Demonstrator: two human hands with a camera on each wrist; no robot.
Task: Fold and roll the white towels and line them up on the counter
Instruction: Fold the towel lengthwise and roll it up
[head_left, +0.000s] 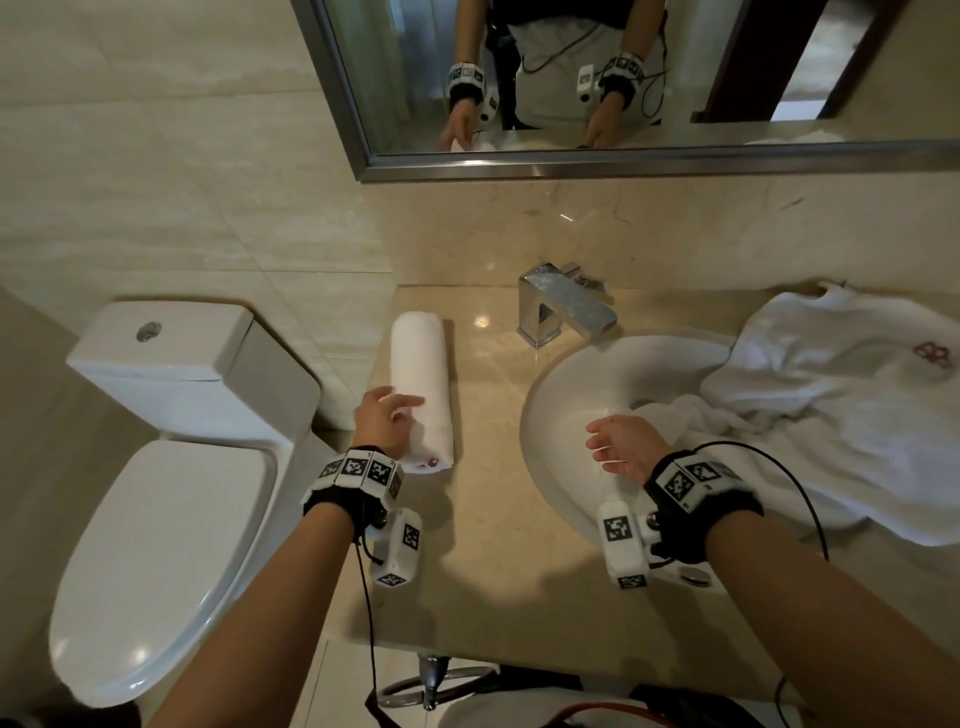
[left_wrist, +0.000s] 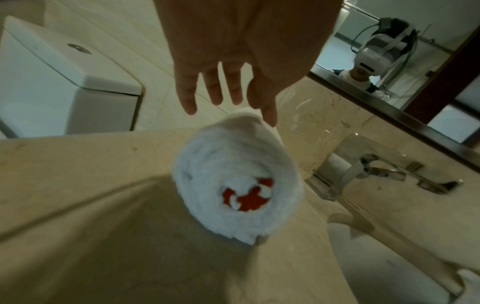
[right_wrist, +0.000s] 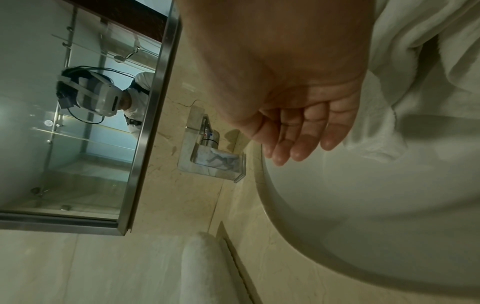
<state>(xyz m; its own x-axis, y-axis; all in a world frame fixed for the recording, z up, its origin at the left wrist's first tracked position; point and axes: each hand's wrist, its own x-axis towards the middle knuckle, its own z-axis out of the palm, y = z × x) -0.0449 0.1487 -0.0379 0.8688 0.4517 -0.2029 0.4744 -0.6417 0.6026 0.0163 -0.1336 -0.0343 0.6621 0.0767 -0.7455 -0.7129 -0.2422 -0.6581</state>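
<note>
Left hand (head_left: 384, 423) released, fingers resting on rolled white terry towel (head_left: 422, 384) on beige marble bench (head_left: 483, 519) | right hand (head_left: 621, 447) released, empty | advice: square roll to bench edge, then fetch crumpled white towel (head_left: 831, 415).

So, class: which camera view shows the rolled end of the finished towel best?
The left wrist view: the rolled towel faces the camera end-on, showing its spiral and a red mark inside. The head view shows its full length on the counter, the end small. The right wrist view shows only part of its side.
</note>
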